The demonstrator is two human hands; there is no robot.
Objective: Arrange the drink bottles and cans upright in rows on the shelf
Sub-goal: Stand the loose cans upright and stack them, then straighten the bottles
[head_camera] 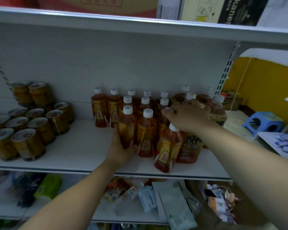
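tea bottle [127, 128] at the front left of the bottle block, upright. left fingers [115, 136] are wrapped round its lower body, so my left hand [120, 147] is grasping it. can't tell if its base sits on the shelf [76, 155] or just off it. right fingers [197, 105] are draped, curled, over the white caps of the larger bottles [217, 112] at the right end, and the thumb touches a small bottle's cap. my right hand [189, 116] lies palm down there; can't tell if it really grips anything. just below that wrist a tilted bottle [168, 146] leans with its cap toward a dark-label bottle [189, 146] beside it. behind the held one, small tea bottles [106, 108] stand upright in rows back to the rear panel. well apart on the left of the same shelf, gold cans [30, 130] stand in a cluster, stacked two high at the back. cardboard boxes [98, 5] are on the shelf above and mixed packets [148, 200] on the one below. a blue stool [263, 122] is on the floor to the right.
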